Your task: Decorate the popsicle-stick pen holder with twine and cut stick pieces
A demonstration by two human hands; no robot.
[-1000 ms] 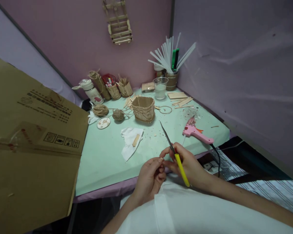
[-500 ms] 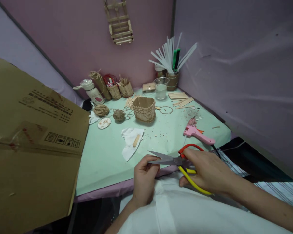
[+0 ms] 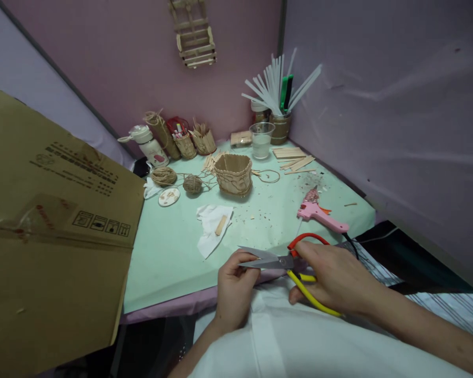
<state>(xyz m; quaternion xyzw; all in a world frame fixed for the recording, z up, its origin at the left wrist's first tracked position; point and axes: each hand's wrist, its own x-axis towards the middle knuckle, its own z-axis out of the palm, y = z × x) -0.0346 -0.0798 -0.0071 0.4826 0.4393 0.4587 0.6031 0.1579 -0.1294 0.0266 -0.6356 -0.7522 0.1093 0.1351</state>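
Observation:
My right hand [image 3: 331,273] grips a pair of scissors [image 3: 284,262] with one red and one yellow handle, its blades parted and pointing left. At the blades, my left hand [image 3: 236,286] is closed with thumb and fingers pinched; whatever lies between the fingertips is too small or too hidden to make out. Both hands are over the table's front edge. Beyond them a white tissue [image 3: 209,231] lies on the table with a short piece of wood [image 3: 221,225] on it. Further back stands a wooden craft basket [image 3: 233,181] with a wavy rim.
A pink glue gun [image 3: 322,215] lies at the right among crumbs. A cardboard box [image 3: 55,236] blocks the left side. Balls of twine [image 3: 192,184], a plastic cup [image 3: 261,144], craft sticks [image 3: 289,153] and a pot [image 3: 279,128] of white glue sticks stand or lie further back.
The scissor blades have closed slightly, the gap between them narrowing near my left fingertips. Both hands stay in nearly the same place.

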